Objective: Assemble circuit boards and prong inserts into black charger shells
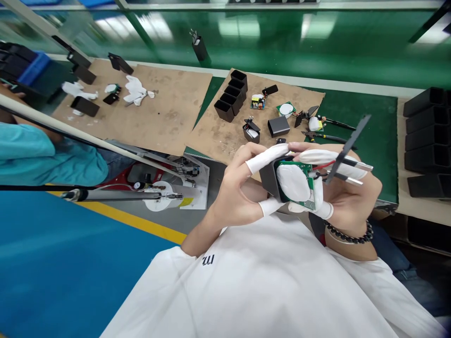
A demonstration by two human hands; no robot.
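Observation:
My left hand [243, 188], with white finger cots, is closed round a black plastic housing [268, 180] held tilted above my lap. My right hand [348, 197], also in finger cots and with a beaded bracelet at the wrist, grips a green circuit board [306, 203]. White putty-like filler [294, 182] covers much of the board, whose left end sits at the housing's mouth. Red and dark wires join it to a black end plate [348, 149] with metal plug pins [357, 171] pointing right. Parts of the right fingers are hidden behind the board and plate.
On the cardboard mat [211, 136] ahead stand several black housings [225, 108], with a small circuit board [258, 102] nearby. Pliers [324, 136] lie toward the right. More housings [428, 136] are stacked at far right. A metal press-like fixture [169, 195] and a co-worker's teal sleeve [45, 155] are left.

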